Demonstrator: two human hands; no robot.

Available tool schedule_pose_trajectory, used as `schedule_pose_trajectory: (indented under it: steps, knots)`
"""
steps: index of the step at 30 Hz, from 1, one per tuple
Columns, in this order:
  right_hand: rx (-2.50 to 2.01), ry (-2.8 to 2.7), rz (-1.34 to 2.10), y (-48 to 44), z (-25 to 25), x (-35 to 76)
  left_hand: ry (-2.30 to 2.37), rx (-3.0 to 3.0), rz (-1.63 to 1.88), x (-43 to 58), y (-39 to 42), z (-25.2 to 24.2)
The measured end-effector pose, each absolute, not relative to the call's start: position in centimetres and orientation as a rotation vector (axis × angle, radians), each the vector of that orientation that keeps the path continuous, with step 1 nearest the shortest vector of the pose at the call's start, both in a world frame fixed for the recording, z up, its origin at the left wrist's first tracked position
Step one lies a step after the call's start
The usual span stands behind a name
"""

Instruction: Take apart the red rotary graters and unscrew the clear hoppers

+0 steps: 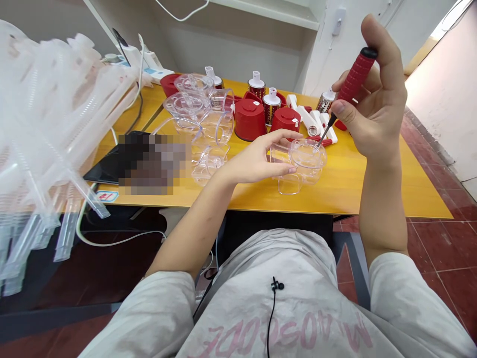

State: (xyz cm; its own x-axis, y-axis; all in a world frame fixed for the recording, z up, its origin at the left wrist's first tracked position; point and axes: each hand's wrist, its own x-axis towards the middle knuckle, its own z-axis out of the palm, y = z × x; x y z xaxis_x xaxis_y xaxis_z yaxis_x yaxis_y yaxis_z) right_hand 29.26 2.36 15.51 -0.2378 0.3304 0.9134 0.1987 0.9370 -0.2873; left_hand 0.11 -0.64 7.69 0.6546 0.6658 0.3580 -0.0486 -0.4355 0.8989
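Right grip (378,112) holds the screwdriver (353,80) — clear housing (308,158) below, in the left grip (258,158).

The plastic housing (308,158) is colourless and clear; from it, at one o'clock, the screwdriver (330,121) has a red, ribbed grip (356,77) with a black end (368,52). Red cups (249,119) sit at ten o'clock, silvery, dotted drums (272,107) with white stems (273,93) towards eleven, white-and-red parts (308,122) at twelve, milky-white tubes (48,89) at nine. The table (343,191) is orange-yellow; at six, the pale grey shirt (316,273) bears pink lettering (309,335); at four, floor tiles (439,248) are dark red.
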Motion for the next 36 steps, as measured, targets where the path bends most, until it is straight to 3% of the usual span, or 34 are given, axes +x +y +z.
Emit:
schedule_pose_trajectory:
  steps: [36]
  knots:
    - [-0.619,-1.75,0.295,-0.9,16.4,28.9,0.492,1.916,0.918,0.1,-0.7,7.8]
